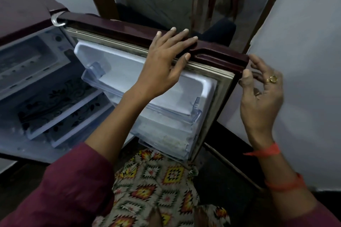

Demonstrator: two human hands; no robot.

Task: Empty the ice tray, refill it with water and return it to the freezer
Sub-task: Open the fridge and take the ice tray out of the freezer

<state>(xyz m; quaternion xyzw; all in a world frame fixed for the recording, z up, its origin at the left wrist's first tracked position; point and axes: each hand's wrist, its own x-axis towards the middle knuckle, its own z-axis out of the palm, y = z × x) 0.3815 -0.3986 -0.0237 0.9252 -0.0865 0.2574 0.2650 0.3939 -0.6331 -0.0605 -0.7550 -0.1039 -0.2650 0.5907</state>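
Maroon refrigerator (24,11) stands at left with its door (217,52) swung fully open towards me, white inner liner facing up into view.

1. Freezer compartment (27,57): sits at the top of the cabinet interior, far left, well apart from both hands. Its opening is dim and blurred; I cannot tell whether the ice tray lies inside.
2. Shelves (60,97): two clear shelves with a black floral print lie below the freezer compartment.
3. Door bin (166,108): a clear plastic bin is mounted across the door liner, under my left forearm.
4. Left hand (162,64): released, grasping nothing. The palm rests against the door's top edge, four straight fingers laid over the maroon rim, the thumb along the grey gasket.
5. Right hand (262,97): released, fingers loosely curved, placed at the door's outer top corner. The fingertips are at the rim; firm contact cannot be confirmed.
6. Ring (272,78): gold, on a right finger.
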